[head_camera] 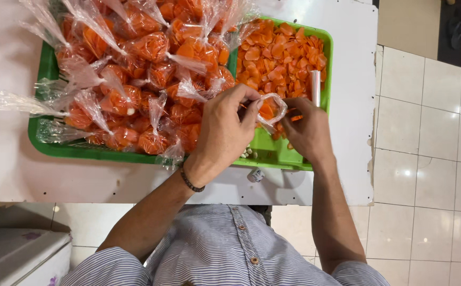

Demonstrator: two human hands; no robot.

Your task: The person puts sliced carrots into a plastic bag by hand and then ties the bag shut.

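Your left hand (224, 130) and your right hand (307, 132) meet over the near edge of a green tray (273, 153), and between them they hold a small clear plastic bag (270, 110). The left hand's fingers pinch the bag's left side at its mouth; the right hand grips its right side, fingers curled in. The bag sits just past your fingertips, above the tray's right half, and holds a few orange pieces. Whether its mouth is open or twisted closed is hard to tell from this angle. A dark beaded bracelet (191, 181) circles your left wrist.

The bag is thin, glossy and see-through, so the orange shows through it.

Beyond your right hand, the tray's right part holds a loose heap of orange chips (283, 53), with a small upright metal cylinder (315, 87) at its right edge. To the left, a pile of filled bags (135, 79), each clear with a twisted tail, covers the rest of the tray.

The tray rests on a white worktop (7, 159). Pale floor tiles (426, 159) lie to the right. You wear a striped shirt (220, 249).
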